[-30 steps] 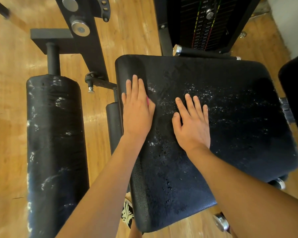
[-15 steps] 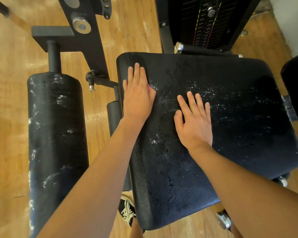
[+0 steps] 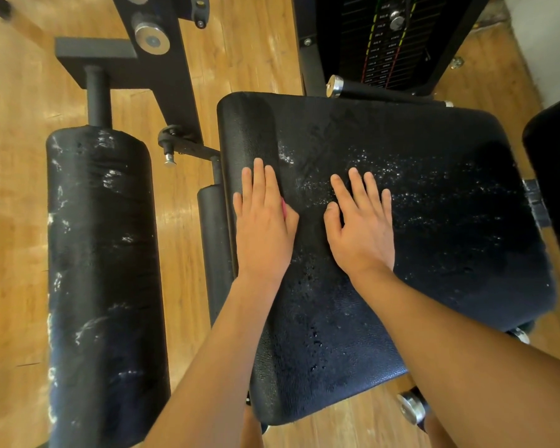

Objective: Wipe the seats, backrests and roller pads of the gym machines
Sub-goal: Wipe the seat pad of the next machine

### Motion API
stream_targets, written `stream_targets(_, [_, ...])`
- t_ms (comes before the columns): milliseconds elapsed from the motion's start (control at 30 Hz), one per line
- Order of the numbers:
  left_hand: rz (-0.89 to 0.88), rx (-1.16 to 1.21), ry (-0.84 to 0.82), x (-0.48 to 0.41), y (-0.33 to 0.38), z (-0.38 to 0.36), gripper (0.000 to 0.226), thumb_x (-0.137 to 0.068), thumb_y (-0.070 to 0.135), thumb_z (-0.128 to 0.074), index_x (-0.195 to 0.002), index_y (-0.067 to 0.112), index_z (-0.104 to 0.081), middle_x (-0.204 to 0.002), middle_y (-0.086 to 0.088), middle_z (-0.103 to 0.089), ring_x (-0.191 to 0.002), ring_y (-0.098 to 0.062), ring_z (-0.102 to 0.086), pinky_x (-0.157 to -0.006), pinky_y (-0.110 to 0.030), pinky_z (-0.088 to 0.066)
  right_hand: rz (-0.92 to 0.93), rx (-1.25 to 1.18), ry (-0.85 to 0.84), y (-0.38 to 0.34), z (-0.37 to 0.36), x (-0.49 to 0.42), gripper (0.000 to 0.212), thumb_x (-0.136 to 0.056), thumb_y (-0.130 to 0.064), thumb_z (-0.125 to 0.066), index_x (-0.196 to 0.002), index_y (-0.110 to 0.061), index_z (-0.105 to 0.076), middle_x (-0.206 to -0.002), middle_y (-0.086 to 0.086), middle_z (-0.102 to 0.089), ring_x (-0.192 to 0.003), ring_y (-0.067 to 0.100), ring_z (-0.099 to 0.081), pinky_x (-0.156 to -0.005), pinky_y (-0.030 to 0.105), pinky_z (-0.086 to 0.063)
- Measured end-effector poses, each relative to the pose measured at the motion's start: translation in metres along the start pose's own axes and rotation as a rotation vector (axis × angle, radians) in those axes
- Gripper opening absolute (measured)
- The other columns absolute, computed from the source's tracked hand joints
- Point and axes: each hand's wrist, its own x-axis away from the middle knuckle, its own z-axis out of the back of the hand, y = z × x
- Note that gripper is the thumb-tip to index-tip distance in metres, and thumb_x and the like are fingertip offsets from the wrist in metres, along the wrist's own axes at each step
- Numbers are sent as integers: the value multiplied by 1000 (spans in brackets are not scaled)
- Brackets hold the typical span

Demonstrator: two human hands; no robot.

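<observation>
Left hand [image 3: 264,227] is laid flat on the speckled black seat [image 3: 434,237] near its left edge, with a pink cloth [image 3: 284,208] pressed beneath and the grip uncurled. Right hand [image 3: 362,227] is spread flat just beside it, grip empty.

Both hands [image 3: 311,221] on the seat [image 3: 434,221] — roller pad [image 3: 101,270] left of it.

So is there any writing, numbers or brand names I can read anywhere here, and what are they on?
No text here can be read.
Weight stack: rows of small labels beside coloured marks, too small and blurred to read.
Seat pad: a faint worn mark near its far edge, not legible as text.
Roller pad: white scuffs only, no writing.
</observation>
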Motion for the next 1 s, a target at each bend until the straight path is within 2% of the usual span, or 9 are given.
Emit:
stream_targets(133, [-11, -27, -8, -12, 0, 2, 62, -106, 23, -40, -162, 7, -20, -171, -10, -13, -159, -28, -5, -122, -43, 3, -2, -8, 10, 1, 0, 0, 59, -104, -45, -19, -159, -29, -35, -169, 2, -23, -158, 23, -10, -128, 51, -9])
stream_targets(267, [-23, -32, -36, -40, -1, 7, 62, -105, 22, -41, -162, 8, -22, -171, -8, -14, -159, -27, -4, -124, -56, 1, 3, -22, 12, 1, 0, 1, 56, -105, -42, -23, -159, -29, -35, -169, 1, -24, -158, 23, -10, -128, 51, -8])
stream_targets(367, [-40, -42, -66, -55, 0, 10, 62, -105, 23, -42, -162, 9, -22, -171, -7, -14, -159, -26, -4, -124, -60, -2, 1, -21, 11, 1, 0, 1, 56, -106, -42, -23, -159, -29, -35, -169, 0, -23, -158, 22, -9, -128, 49, -7])
stream_targets(733, [-46, -26, -34, 13, -7, 6, 62, -107, 26, -39, -163, 11, -17, -172, -5, -7, -159, -22, -1, -121, -49, 9, 2, -8, 3, 1, 1, 1, 54, -107, -41, -26, -159, -29, -34, -169, 1, -22, -158, 23, -10, -128, 50, -7])
stream_targets(1000, [-76, -58, -57, -18, -5, 8, 61, -109, 27, -36, -163, 9, -15, -172, -7, -7, -159, -24, -1, -120, -49, 10, 0, -5, 10, 2, 1, 1, 54, -107, -42, -26, -159, -29, -33, -169, 1, -22, -158, 23, -10, -129, 49, -7])
